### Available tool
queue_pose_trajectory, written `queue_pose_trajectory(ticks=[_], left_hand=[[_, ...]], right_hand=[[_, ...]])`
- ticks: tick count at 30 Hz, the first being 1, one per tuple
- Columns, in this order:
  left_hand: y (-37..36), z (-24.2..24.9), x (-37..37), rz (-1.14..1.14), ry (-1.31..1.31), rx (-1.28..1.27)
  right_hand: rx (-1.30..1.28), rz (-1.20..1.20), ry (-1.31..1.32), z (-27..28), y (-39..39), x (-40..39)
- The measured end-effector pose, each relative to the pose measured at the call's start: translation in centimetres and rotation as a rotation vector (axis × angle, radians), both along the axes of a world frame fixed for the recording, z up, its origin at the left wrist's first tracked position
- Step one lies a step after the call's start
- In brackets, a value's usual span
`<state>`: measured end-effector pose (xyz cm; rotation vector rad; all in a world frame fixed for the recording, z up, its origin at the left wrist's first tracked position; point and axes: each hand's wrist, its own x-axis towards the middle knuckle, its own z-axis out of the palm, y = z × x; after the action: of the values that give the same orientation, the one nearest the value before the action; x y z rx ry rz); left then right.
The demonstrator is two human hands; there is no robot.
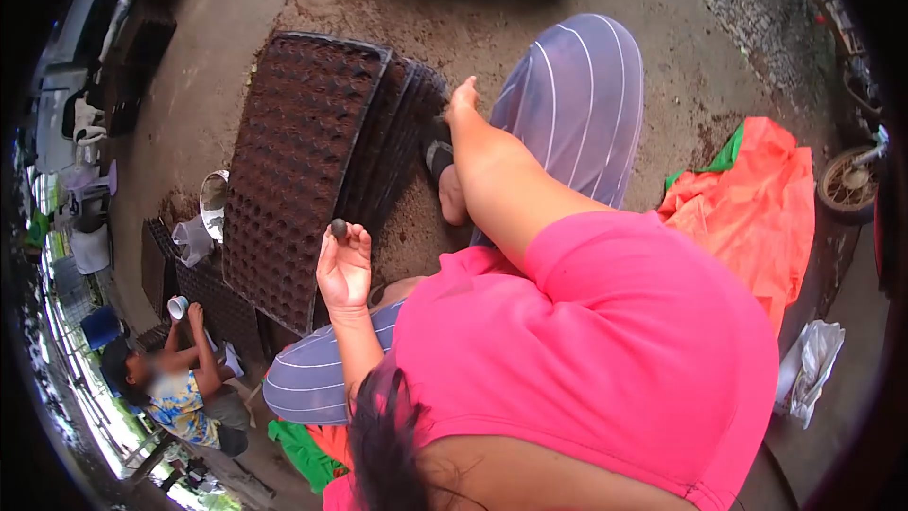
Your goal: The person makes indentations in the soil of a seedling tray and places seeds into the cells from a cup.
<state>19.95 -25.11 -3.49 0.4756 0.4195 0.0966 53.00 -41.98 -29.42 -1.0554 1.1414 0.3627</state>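
Observation:
My left hand (343, 274) is raised, palm up, beside the near edge of a stack of seedling trays. A small dark round lump (339, 227) is pinched at its fingertips. The top seedling tray (293, 142) is filled with brown soil, with rows of dimples pressed into its cells. More trays lie fanned under it. My right arm reaches forward past my raised knee, and my right hand (462, 97) is by the far right corner of the stack. Most of its fingers are hidden from view. Below it my sandalled foot (452, 197) rests on the ground.
At left, another person (189, 407) sits holding a white cup (177, 307) over more trays (218, 298). A white bucket (214, 203) and plastic bag (194, 241) stand beside the stack. Orange cloth (747, 203), a white sack (811, 369) and a wheel (848, 185) are at right.

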Motion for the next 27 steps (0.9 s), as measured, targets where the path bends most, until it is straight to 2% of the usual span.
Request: queue_pose_trajectory(ticks=[3,5,10,12,13,14,15,16,17,20,21,22,24,26,27], left_hand=[[-1.9,0.4,0.8,-0.080,0.032,0.018],[-2.9,0.1,1.0,-0.091,0.076,0.034],[-4.0,-1.3,0.3,-0.110,0.138,-0.009],[-4.0,-1.8,0.4,-0.118,0.143,-0.009],[-3.9,-2.0,0.6,-0.124,0.142,-0.004],[-3.8,-2.2,0.6,-0.131,0.145,-0.003],[-3.7,-2.4,0.6,-0.132,0.151,0.003],[-3.7,-2.5,0.6,-0.132,0.157,0.009],[-3.8,-2.7,0.5,-0.138,0.157,0.011],[-3.9,-2.7,0.2,-0.145,0.169,0.025],[-4.0,-2.6,0.1,-0.140,0.171,0.027],[-4.2,-2.5,0.0,-0.135,0.173,0.028],[-4.2,-2.5,-0.2,-0.129,0.167,0.036],[-4.3,-2.5,-0.4,-0.121,0.154,0.048],[-4.4,-2.4,-0.5,-0.115,0.148,0.051]], right_hand=[[0.067,0.032,0.057,0.0,1.3,-0.1],[0.328,0.043,0.008,0.5,2.7,0.1],[0.376,-0.008,0.072,-2.5,3.1,0.7],[0.174,-0.108,0.222,-3.0,2.6,0.9],[-0.050,-0.152,0.268,-1.8,2.6,0.6],[-0.049,-0.159,0.270,-0.6,2.0,0.1],[0.178,-0.223,0.202,0.9,1.3,-0.5],[0.405,-0.284,0.128,0.1,1.1,-0.8],[0.400,-0.230,0.150,-2.4,2.2,0.0],[0.387,-0.174,0.134,-0.6,2.0,-0.3],[0.388,-0.176,0.133,-2.7,3.1,0.2],[0.181,-0.140,0.212,-6.6,4.8,1.1],[-0.027,-0.103,0.286,-7.4,4.9,1.2],[0.351,-0.081,0.142,-1.5,2.1,-0.3],[0.353,-0.078,0.135,0.8,1.5,-0.8]])
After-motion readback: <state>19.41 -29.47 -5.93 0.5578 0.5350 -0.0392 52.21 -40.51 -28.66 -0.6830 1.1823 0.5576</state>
